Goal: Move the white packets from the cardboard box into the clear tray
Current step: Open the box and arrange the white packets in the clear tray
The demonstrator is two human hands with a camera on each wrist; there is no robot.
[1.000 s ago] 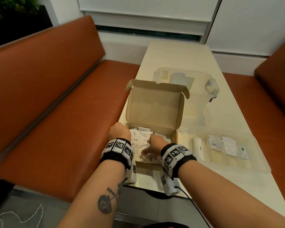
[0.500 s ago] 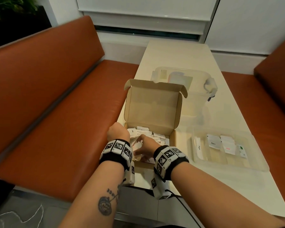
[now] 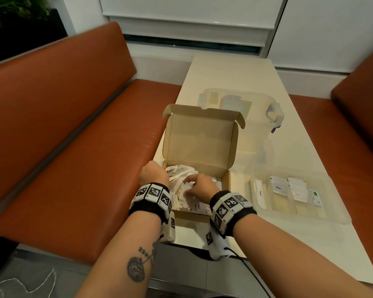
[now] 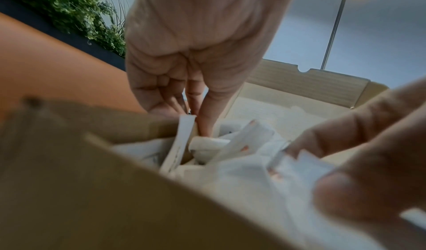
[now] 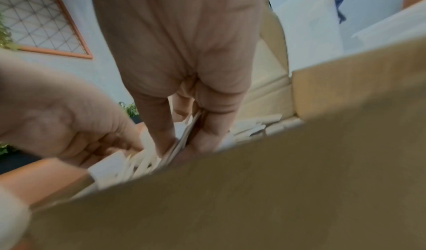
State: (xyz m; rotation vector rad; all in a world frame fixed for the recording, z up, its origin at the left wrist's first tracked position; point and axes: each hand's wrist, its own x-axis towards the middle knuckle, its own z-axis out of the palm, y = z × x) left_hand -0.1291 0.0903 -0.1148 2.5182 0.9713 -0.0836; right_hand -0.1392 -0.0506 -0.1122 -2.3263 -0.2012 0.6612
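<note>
The open cardboard box stands at the table's near left, lid upright, with a heap of white packets inside. Both hands are in the box. My left hand is by the box's left wall; in the left wrist view its curled fingers and thumb pinch an upright white packet. My right hand is in the middle of the heap; its thumb and forefinger pinch a thin packet. The clear tray lies to the right of the box and holds a few packets.
A clear lidded container stands behind the box. Orange bench seats run along the left and the right of the pale table. The table's near edge is just below my wrists.
My right hand has shifted a little to the left through the packets, closer to my left hand. The left hand has stayed at the box's left wall.
</note>
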